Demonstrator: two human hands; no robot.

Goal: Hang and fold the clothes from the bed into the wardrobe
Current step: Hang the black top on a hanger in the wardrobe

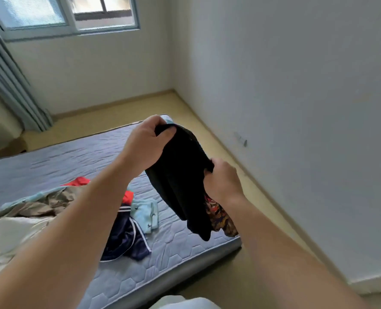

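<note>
You hold the garment [180,175] above the mattress's [78,157] near right corner, left hand [147,148] at its far edge, right hand [223,181] nearer you. Possibly a second piece [218,217] hangs behind it. The clothes heap [51,204] lies on the mattress, to the left.

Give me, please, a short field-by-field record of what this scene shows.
held item: black garment, lifted above the mattress
left hand: grips the garment's upper edge
right hand: grips its lower right edge
under right hand: patterned orange cloth; cannot tell whether it is separate or part of the garment
lying on mattress: navy shorts, light blue garment, red garment, olive garment, white garment
</note>
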